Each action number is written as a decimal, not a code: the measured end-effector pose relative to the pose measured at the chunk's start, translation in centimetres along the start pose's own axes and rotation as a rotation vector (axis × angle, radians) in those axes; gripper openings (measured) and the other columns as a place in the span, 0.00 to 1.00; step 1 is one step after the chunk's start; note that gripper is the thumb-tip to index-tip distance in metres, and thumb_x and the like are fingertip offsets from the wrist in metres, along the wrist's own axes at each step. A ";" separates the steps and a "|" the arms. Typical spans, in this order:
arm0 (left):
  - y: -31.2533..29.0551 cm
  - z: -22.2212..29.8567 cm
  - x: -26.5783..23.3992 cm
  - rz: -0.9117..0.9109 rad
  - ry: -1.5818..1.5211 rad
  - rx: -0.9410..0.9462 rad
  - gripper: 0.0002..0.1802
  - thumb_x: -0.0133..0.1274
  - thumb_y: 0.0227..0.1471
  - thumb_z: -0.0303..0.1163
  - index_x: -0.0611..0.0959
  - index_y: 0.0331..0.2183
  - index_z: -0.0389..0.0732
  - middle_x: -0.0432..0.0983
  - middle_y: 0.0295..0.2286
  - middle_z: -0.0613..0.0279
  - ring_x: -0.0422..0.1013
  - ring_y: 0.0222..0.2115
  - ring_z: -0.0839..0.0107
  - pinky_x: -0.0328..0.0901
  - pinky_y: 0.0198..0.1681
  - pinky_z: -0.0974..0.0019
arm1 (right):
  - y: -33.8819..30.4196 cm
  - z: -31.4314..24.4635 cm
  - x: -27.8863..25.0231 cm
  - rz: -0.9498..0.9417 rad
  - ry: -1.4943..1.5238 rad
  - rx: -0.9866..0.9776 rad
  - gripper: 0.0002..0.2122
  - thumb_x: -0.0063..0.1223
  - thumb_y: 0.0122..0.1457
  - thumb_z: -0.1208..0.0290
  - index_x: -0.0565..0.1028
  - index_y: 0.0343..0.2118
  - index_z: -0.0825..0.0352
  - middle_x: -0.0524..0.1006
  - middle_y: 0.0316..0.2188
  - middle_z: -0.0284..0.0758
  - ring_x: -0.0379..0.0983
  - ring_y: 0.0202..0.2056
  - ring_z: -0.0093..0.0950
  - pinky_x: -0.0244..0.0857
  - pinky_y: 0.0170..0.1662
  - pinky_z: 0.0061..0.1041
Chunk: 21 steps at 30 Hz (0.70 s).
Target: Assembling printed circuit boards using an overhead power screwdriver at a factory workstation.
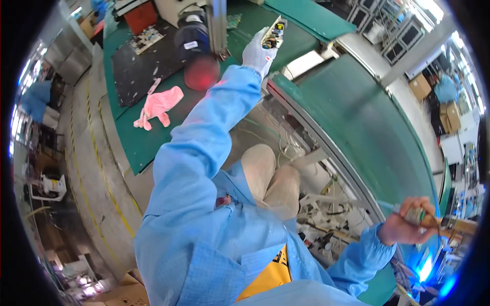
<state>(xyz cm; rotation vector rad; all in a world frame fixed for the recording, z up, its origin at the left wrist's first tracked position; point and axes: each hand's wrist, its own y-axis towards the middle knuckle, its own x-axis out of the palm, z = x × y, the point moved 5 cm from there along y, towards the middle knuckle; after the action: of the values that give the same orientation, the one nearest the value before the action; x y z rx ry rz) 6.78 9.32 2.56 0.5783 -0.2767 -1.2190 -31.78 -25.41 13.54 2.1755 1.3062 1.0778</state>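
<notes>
the two hands are held wide apart. in the upper middle of the frame, a circuit board (276, 33) is clamped in the left hand (256, 53), which is covered by a white glove (252, 57). the board is held at a tilt, and yellow and dark components are seen on it. behind it, a green surface (301, 43) is seen.

at the lower right of the frame, the bare fingers of the right hand (403, 227) are curled around a small pale-green part (416, 216); its kind cannot be told, as that area is blurred. just below this hand, a bright blue light (425, 268) is seen.

at the upper left, a green table (133, 148) is covered in part by a black mat (135, 71), on whose upper end a second board (147, 41) is laid. a pink glove (162, 106) is left crumpled on the table, to the left of the outstretched blue sleeve (196, 137). close beside that sleeve, a dark red round object (201, 73) is seen.

the right half of the frame is crossed by a long green worktop (357, 107), edged by a metal rail (326, 137). below the middle, beige trousers (270, 173) are seen, and cardboard boxes (449, 117) are stacked at the far right.
</notes>
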 end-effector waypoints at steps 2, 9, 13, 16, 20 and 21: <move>2.8 -1.8 0.3 -0.069 0.429 -0.046 0.32 0.58 0.40 0.31 0.70 0.51 0.49 0.75 0.37 0.51 0.72 0.37 0.58 0.66 0.40 0.62 | -0.4 -1.2 -1.9 -0.023 -0.055 -0.012 0.24 0.40 0.55 0.48 0.68 0.34 0.71 0.65 0.28 0.41 0.60 0.25 0.26 0.52 0.18 0.19; 5.7 -7.5 0.2 -0.297 0.758 -0.109 0.36 0.54 0.38 0.31 0.66 0.54 0.51 0.72 0.42 0.50 0.69 0.43 0.55 0.63 0.46 0.58 | -2.0 -3.5 -2.3 -0.048 0.015 0.020 0.22 0.38 0.55 0.50 0.66 0.34 0.70 0.59 0.27 0.37 0.55 0.27 0.27 0.52 0.27 0.23; 4.3 -4.4 2.9 -0.223 0.824 0.052 0.26 0.54 0.37 0.31 0.75 0.44 0.48 0.73 0.40 0.55 0.69 0.44 0.57 0.64 0.47 0.58 | -1.4 -4.5 -6.0 -0.174 0.133 0.164 0.22 0.44 0.52 0.51 0.65 0.33 0.70 0.58 0.28 0.36 0.55 0.29 0.28 0.52 0.32 0.26; 0.9 2.0 6.8 -0.232 0.747 0.155 0.16 0.50 0.38 0.28 0.76 0.35 0.46 0.74 0.32 0.57 0.71 0.37 0.56 0.67 0.38 0.56 | -0.9 -3.9 -5.8 -0.108 0.122 0.101 0.20 0.52 0.48 0.55 0.65 0.32 0.70 0.58 0.27 0.34 0.55 0.31 0.27 0.52 0.35 0.26; -10.6 12.2 13.2 -0.445 0.282 0.534 0.22 0.51 0.38 0.34 0.75 0.40 0.39 0.71 0.39 0.53 0.68 0.42 0.58 0.65 0.42 0.58 | 2.7 -3.1 -11.7 -0.290 -0.127 0.478 0.14 0.50 0.51 0.59 0.67 0.31 0.66 0.62 0.27 0.31 0.59 0.31 0.24 0.53 0.33 0.20; -13.2 15.1 14.1 -0.691 0.255 0.492 0.26 0.52 0.38 0.37 0.74 0.43 0.39 0.71 0.37 0.55 0.67 0.40 0.59 0.65 0.41 0.58 | 3.3 -3.0 -14.2 -0.138 -0.506 0.542 0.12 0.49 0.53 0.61 0.68 0.30 0.65 0.64 0.28 0.31 0.60 0.31 0.23 0.53 0.32 0.18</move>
<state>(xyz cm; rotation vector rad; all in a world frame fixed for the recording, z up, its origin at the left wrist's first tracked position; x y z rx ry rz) -6.56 -10.95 6.19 1.3205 -0.1585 -1.7294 -36.05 -39.56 11.63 2.4473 1.5805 0.0866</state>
